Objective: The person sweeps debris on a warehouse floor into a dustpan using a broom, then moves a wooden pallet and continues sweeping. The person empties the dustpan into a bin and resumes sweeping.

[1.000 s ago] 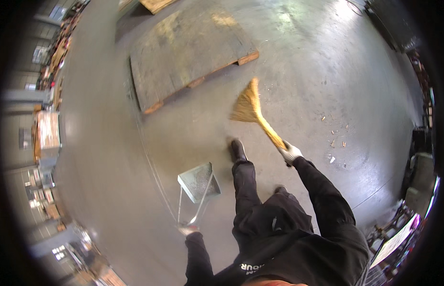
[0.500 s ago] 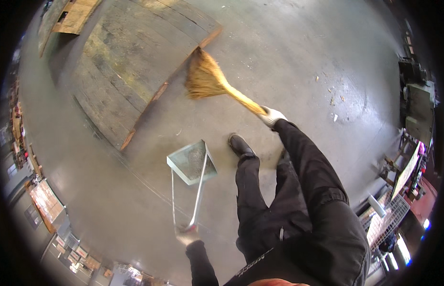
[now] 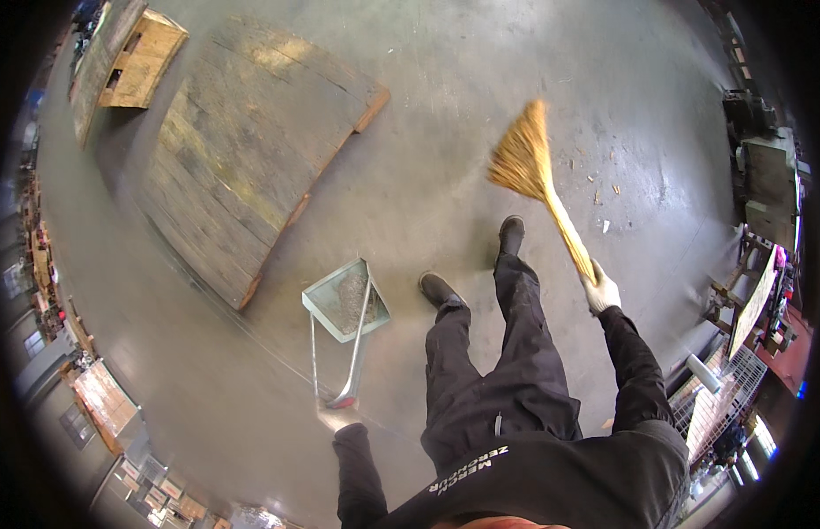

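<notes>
Right of the dustpan (image 3: 324,298) held in the left hand (image 3: 337,418), a likely light, springy straw broom (image 3: 545,179) is gripped by its handle (image 3: 568,233) in the right hand (image 3: 603,292).

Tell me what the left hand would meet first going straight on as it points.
Past the dustpan it holds, the left hand would probably meet the wooden platform, or pass above it; depth is unclear.

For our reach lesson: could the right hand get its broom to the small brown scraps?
Probably yes: the right hand grips the broom, and nothing visible stands between it and the scraps.
</notes>
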Demonstrator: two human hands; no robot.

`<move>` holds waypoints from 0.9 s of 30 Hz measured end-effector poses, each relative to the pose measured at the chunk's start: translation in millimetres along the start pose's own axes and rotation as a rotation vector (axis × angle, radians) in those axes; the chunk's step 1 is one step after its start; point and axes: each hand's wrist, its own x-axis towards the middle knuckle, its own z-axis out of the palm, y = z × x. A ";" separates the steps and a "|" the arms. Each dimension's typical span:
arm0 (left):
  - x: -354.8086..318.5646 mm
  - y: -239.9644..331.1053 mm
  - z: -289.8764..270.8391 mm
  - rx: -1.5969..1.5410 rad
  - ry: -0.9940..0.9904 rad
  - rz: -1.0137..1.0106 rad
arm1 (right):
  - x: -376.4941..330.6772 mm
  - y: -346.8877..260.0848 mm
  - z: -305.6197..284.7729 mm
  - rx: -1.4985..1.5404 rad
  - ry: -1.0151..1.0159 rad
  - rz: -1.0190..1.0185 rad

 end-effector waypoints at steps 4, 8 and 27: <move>-26.6 23.0 21.6 -0.097 -0.044 -0.012 | 108.2 -133.5 31.8 0.181 -0.051 -0.231; -73.0 45.7 59.9 -0.109 -0.014 -0.023 | 240.6 -327.0 80.4 0.386 -0.090 -0.361; -179.3 90.5 250.5 -0.045 -0.139 0.013 | 161.4 65.4 -39.2 0.089 -0.101 0.264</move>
